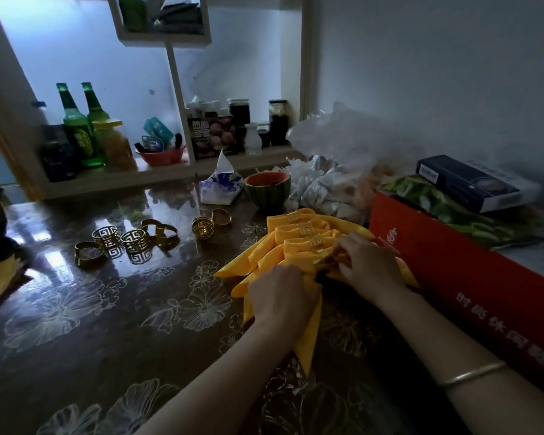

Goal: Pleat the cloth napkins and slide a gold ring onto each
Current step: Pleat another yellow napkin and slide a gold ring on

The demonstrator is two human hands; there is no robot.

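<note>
Left hand (283, 296) is gripping the bunched yellow napkin (311, 334); right hand (368, 265) is pinching a gold ring (325, 258) on it (spare rings (107, 238) are lying on the surface (107, 309), well apart).

Both bare forearms reached in from the lower edge, angling toward the right. The left hand (283, 298) lay knuckles up, its fingers curled down round the gathered yellow napkin (311, 334). The right hand (369, 265) sat just beyond it, fingertips (347, 246) pinching the gold ring (324, 258) on that napkin. A thin bangle (471, 373) circled the right forearm. The hands were close together but apart.
</note>
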